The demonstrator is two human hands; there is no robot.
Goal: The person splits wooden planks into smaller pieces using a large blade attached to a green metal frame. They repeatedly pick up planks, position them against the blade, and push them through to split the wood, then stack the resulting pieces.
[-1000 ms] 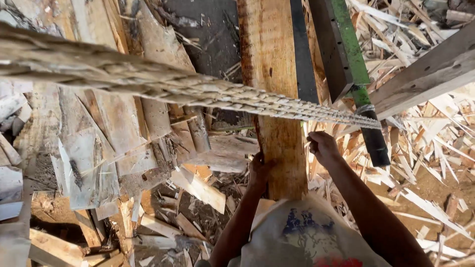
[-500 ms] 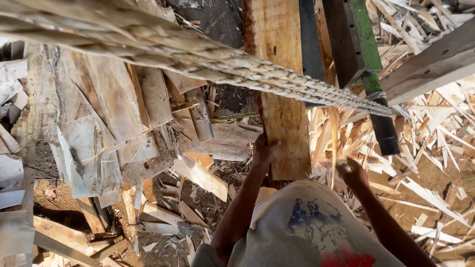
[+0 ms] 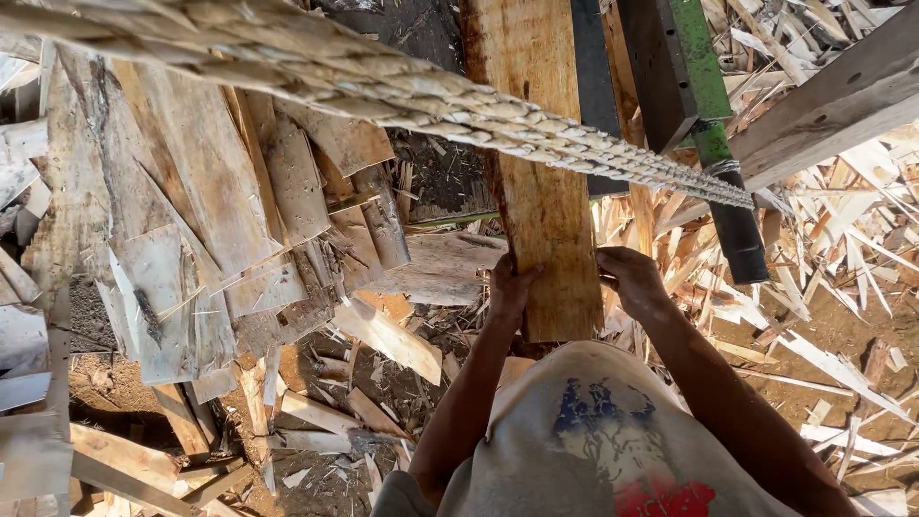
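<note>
1. Both hands are on the plank (image 3: 541, 182), a long pale board running from the near middle straight away to the far edge.
2. Left hand (image 3: 510, 290) is clamped on the plank's left edge near its near end, fingers curled around the side.
3. Right hand (image 3: 632, 278) grips the right edge at about the same level, knuckles up, fingers hidden under the board.
4. A thick braided rope (image 3: 459, 101) crosses above the plank, slanting from far left down to the right.
5. The rope ends at a green-and-black post (image 3: 713, 134) just right of the plank.
6. A grey beam (image 3: 833, 105) angles in from the far right, meeting that post.
7. Left of the plank lies a heap of offcuts (image 3: 191, 211), flat slabs overlapping.
8. Right of it, pale splinters (image 3: 842, 287) litter the dirt.
</note>
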